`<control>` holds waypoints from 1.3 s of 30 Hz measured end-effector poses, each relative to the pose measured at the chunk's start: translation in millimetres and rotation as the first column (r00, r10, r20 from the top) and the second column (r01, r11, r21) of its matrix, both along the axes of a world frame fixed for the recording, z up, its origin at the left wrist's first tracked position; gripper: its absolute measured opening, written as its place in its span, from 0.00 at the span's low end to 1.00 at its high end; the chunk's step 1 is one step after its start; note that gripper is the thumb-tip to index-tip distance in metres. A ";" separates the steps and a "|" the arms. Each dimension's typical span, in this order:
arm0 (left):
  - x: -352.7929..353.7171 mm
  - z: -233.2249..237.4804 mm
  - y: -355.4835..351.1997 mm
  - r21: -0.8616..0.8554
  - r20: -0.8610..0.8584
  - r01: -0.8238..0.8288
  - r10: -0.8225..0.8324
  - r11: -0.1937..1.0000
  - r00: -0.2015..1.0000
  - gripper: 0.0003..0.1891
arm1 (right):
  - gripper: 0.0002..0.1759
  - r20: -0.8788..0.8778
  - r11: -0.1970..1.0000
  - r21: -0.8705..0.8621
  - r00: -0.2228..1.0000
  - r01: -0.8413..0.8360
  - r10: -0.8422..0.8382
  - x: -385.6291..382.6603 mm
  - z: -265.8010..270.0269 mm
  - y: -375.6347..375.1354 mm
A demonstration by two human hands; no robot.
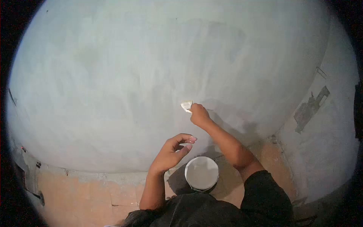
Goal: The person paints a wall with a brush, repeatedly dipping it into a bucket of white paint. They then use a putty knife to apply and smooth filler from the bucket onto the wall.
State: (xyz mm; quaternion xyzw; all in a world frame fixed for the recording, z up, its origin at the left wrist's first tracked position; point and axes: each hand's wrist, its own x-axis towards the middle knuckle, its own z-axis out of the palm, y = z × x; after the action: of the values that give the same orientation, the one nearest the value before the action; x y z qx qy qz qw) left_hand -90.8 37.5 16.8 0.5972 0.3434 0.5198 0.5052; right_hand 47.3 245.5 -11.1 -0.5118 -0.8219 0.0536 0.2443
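A small pale paintbrush (186, 106) is in my right hand (199, 114), its flared end up against the whitish wall (151, 83). Closed fingers hide its handle. Lower and to the left, my left hand (173, 153) hovers in front of the wall with bent fingers and the thumb apart from them, holding nothing. Whitish smudges show on its fingertips. Below and between the hands stands a round bucket (202, 173) of pale grey-white paint. Streaky, uneven strokes and darker patches mark the wall.
Orange-brown floor tiles (89, 195) run along the wall's base. To the right, a side wall (329, 147) meets the main one and carries a rough grey patch (311, 109). Dark objects (39, 196) lie at the far left edge.
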 end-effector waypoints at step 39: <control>-14.9 50.0 4.8 0.205 -0.091 0.070 -0.053 0.976 0.994 0.15 | 0.11 0.058 0.994 -0.086 0.996 -0.067 0.072 29.7 196.4 -4.8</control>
State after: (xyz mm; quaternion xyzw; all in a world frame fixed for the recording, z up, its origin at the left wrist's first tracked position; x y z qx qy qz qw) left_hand -105.7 42.3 66.8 0.6787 0.2895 0.5112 0.4407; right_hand 77.0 240.8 185.4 -0.4942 -0.8432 0.0811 0.1956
